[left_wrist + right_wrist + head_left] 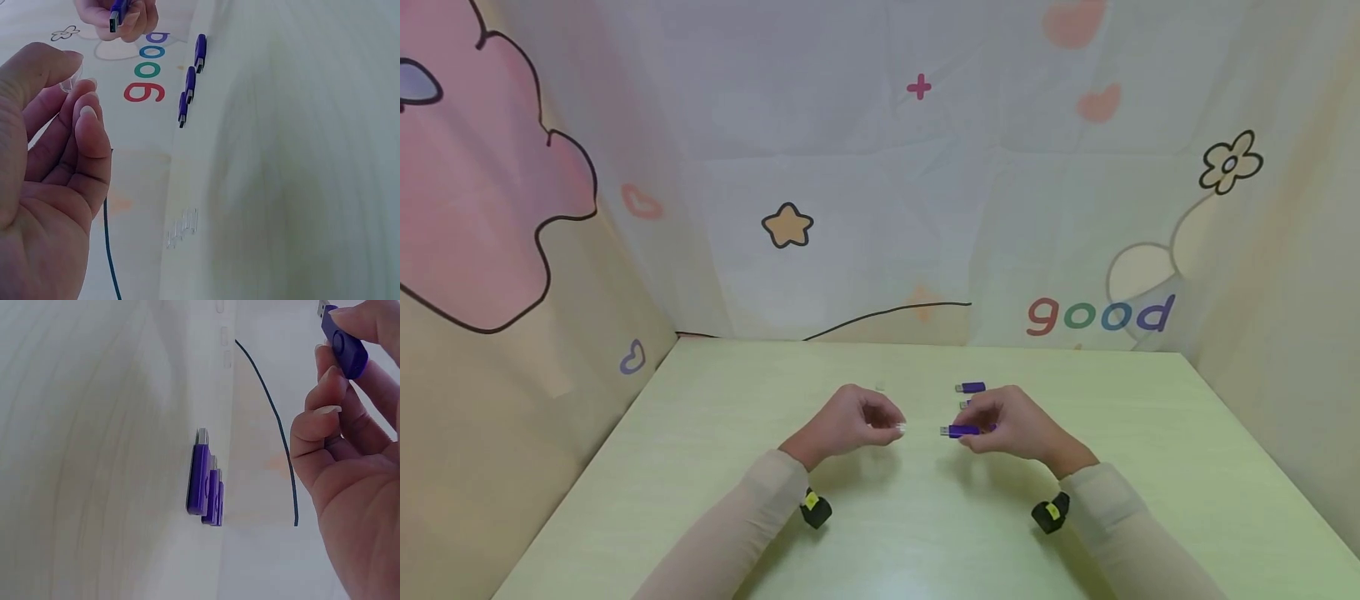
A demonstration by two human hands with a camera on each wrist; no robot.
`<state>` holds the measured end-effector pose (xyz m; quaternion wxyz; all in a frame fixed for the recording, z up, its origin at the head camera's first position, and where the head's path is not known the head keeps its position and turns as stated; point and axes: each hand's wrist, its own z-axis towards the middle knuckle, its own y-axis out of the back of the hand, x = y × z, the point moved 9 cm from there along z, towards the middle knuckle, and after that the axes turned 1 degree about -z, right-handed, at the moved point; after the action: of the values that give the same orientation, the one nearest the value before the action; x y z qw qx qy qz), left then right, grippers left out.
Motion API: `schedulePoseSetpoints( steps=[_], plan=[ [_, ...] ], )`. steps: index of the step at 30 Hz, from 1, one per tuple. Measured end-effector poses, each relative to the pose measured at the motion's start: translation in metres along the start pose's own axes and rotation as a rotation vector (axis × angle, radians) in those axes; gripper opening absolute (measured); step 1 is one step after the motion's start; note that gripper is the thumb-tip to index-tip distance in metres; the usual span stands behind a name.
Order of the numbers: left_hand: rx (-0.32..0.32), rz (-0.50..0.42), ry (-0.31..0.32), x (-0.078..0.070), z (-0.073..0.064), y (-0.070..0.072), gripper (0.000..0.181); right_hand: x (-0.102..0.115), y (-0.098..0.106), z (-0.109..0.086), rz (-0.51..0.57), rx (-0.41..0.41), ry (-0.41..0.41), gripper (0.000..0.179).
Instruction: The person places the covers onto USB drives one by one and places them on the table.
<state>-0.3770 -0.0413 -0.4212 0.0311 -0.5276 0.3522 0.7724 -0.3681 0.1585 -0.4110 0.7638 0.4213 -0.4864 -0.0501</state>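
Observation:
Between thumb and fingertips my left hand (857,425) pinches a small clear plastic cap (72,81), held above the table. Facing it, my right hand (1018,425) pinches a purple USB flash drive (961,432), its bare metal plug (322,309) showing past the thumb. The plug points left, toward the cap, with a gap between the two. Three more purple USB drives (199,478) lie in a row on the table beyond the right hand, plugs uncovered; in the head view that hand partly hides them.
Several clear caps (182,228) stand in a row on the pale table (902,533), beyond the left hand. A printed cloth (865,183) with a star, hearts and the word "good" hangs behind the table and along its sides.

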Motion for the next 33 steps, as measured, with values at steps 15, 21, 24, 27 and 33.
schedulePoseSetpoints(
  steps=[15, 21, 24, 27, 33],
  plan=[
    [0.008, -0.011, -0.015, -0.011, 0.006, -0.007, 0.01, 0.009, -0.003, 0.006, 0.039, -0.008, 0.039, 0.014],
    [0.008, 0.018, -0.055, -0.02, 0.006, -0.009, 0.013, 0.011, -0.003, 0.007, 0.046, -0.018, 0.054, 0.014],
    [0.009, 0.025, -0.073, -0.023, 0.005, -0.009, 0.013, 0.013, -0.004, 0.008, 0.047, -0.021, 0.063, 0.014],
    [0.01, 0.02, -0.076, -0.023, 0.006, -0.01, 0.013, 0.013, -0.005, 0.008, 0.049, -0.02, 0.068, 0.014],
    [0.007, 0.011, -0.088, -0.022, 0.007, -0.011, 0.014, 0.012, -0.007, 0.01, 0.05, -0.021, 0.064, 0.014]
  ],
)
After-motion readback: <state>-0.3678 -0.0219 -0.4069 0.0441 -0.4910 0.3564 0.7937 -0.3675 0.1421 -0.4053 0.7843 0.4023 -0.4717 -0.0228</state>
